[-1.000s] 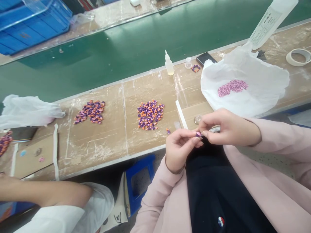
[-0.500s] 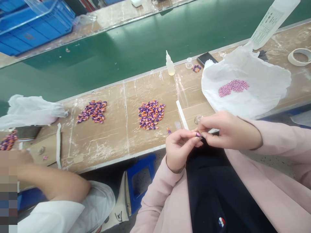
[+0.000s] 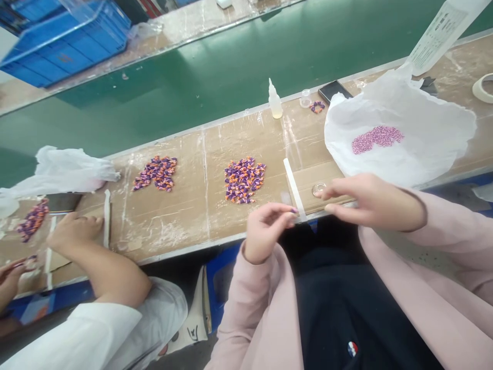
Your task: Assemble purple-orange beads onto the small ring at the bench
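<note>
My left hand [image 3: 266, 231] is closed, pinching a small purple piece [image 3: 294, 210] between thumb and fingertips just over the table's front edge. My right hand [image 3: 367, 203] reaches in from the right with thumb and forefinger apart. Its fingertips touch or hover over a small round clear dish [image 3: 318, 189]; I cannot tell which. Between the hands lies a white strip [image 3: 294, 187]. Beyond my left hand is a pile of purple and orange pieces [image 3: 244, 180]. Tiny pink pieces [image 3: 377, 139] rest on a crumpled white sheet [image 3: 431, 123] behind my right hand.
A dropper bottle [image 3: 275, 103], a clear cap [image 3: 305, 98], a ring of pieces [image 3: 318, 107] and a phone [image 3: 334, 91] stand along the back. Another pile [image 3: 156, 173] lies leftward. A co-worker's arm [image 3: 111, 262] is at far left. Tape roll [image 3: 483, 90] at right.
My hands have parted: the left moved left with the purple piece, the right rose towards the clear dish. The loose piece near my left hand no longer shows. The co-worker's arm shifted.
</note>
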Demonstrator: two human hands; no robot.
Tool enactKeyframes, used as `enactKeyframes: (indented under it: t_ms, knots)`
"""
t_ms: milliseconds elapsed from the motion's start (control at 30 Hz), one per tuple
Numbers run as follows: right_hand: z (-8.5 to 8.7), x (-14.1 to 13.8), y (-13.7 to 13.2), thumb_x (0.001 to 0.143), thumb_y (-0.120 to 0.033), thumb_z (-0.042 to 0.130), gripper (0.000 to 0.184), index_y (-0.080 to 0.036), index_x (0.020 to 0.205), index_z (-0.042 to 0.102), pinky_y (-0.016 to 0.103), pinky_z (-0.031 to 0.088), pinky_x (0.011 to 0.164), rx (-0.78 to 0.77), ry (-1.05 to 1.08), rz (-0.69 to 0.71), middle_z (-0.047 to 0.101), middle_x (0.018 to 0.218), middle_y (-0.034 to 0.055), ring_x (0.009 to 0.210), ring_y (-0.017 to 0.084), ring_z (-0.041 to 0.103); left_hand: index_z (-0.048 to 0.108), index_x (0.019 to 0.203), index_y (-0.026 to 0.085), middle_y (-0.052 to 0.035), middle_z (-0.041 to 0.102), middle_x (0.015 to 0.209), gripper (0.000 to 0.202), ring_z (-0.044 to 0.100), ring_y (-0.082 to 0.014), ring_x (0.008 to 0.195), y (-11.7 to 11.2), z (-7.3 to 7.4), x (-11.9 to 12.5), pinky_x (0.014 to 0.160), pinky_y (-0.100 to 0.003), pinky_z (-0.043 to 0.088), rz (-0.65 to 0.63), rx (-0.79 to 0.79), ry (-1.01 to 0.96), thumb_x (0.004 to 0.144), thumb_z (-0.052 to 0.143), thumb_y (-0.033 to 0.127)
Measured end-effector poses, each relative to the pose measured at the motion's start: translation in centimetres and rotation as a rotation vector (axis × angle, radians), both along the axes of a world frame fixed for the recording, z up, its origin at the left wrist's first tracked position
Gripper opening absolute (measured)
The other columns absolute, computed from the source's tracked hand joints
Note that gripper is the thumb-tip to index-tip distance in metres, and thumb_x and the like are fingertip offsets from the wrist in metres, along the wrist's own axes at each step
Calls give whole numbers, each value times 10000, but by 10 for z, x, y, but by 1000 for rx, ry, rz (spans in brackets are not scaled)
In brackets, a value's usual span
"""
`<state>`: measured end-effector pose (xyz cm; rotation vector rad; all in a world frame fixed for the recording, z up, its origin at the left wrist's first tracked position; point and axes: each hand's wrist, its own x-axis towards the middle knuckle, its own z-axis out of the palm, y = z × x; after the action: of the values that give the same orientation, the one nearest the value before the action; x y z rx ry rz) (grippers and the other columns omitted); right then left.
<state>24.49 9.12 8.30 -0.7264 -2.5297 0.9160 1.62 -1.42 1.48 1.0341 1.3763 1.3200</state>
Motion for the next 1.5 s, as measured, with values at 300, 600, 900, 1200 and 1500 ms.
enactKeyframes:
  t_ms: [300, 600, 900, 1200, 1500]
  knots:
    - [-20, 45, 13, 922, -330, 547, 219, -206, 937, 727, 329, 578, 721, -20, 16, -336, 775, 960, 38, 887, 227, 738, 777, 860, 158, -68, 771, 792, 193, 709, -202, 732, 2, -30, -56, 721, -314, 562, 43, -185, 492, 767, 724, 319]
    - [-23, 61, 31, 855, -401, 573, 231, -248, 857, 745, 383, 568, 746, -14, -5, -505, 773, 905, 23, 835, 242, 728, 721, 870, 155, -67, 689, 859, 152, 630, -169, 734, -1, -29, -100, 681, -296, 526, 286, 31, 856, 830, 634, 273]
    - [-25, 68, 34, 833, -401, 595, 216, -247, 839, 747, 412, 555, 775, -46, 19, -586, 774, 921, 40, 878, 269, 721, 745, 790, 209, -65, 714, 839, 169, 641, -232, 849, 17, -31, -96, 829, -372, 509, 6, 49, 1069, 874, 611, 268]
    - [-25, 86, 44, 844, -319, 616, 155, -192, 862, 704, 387, 566, 853, -99, 147, -780, 765, 921, 62, 915, 240, 720, 673, 807, 197, -70, 700, 846, 215, 651, -240, 807, 18, -20, -95, 714, -337, 478, -259, -40, 1413, 912, 499, 270]
    - [-71, 105, 88, 775, -216, 596, 100, -195, 788, 694, 336, 523, 692, 103, -65, -714, 723, 809, 41, 742, 203, 659, 596, 800, 221, 18, 530, 564, 116, 494, -168, 518, 15, 4, -95, 521, -273, 358, -120, -111, 995, 825, 591, 335]
